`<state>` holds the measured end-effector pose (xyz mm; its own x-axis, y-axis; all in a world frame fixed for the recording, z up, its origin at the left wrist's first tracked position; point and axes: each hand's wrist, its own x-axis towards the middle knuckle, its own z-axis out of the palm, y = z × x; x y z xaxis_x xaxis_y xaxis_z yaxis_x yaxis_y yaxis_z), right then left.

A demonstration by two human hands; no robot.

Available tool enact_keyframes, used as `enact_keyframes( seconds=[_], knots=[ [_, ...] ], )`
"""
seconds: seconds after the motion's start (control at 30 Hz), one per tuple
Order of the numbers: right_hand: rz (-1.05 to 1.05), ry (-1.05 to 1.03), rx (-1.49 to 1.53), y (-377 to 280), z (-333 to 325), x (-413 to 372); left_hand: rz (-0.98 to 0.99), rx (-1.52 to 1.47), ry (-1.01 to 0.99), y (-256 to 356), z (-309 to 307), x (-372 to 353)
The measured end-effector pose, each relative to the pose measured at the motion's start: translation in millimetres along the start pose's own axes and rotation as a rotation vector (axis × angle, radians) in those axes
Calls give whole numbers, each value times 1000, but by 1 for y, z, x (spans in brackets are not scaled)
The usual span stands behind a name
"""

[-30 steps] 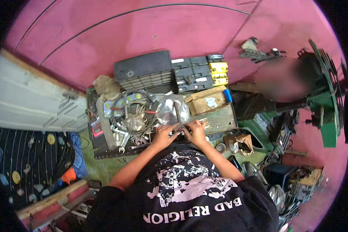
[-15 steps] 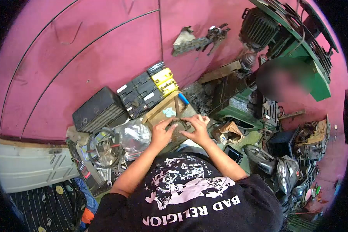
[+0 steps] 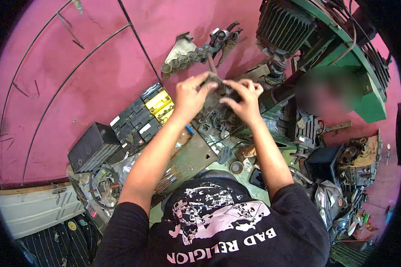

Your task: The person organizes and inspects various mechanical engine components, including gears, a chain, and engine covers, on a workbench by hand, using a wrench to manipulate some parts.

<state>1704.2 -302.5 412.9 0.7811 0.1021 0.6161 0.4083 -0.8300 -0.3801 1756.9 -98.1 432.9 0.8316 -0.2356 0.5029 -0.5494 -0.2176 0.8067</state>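
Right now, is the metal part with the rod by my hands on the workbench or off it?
Off it: the metal part is between your left hand and right hand, beyond the workbench's edge.

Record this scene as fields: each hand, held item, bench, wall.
Left hand: raised, apparently pinching the held item
Right hand: raised close beside it, grip unclear
Held item: dark, blurred, with a rod-like stem
Bench: thin sticks on top
Wall: pink; black boxes and yellow boxes nearby
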Motion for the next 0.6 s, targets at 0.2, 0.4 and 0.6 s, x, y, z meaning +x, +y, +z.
enact_keyframes(
  seconds=[0.2, 0.4, 0.6],
  knots=[
    [90, -65, 95, 41, 12, 64, -66, 101, -43, -7, 0, 81],
    [247, -38, 313, 68, 47, 113, -227, -11, -68, -55, 7, 151],
    [481, -48, 502, 91, 96, 130, -219, 298, -205, -102, 23, 194]
  ],
)
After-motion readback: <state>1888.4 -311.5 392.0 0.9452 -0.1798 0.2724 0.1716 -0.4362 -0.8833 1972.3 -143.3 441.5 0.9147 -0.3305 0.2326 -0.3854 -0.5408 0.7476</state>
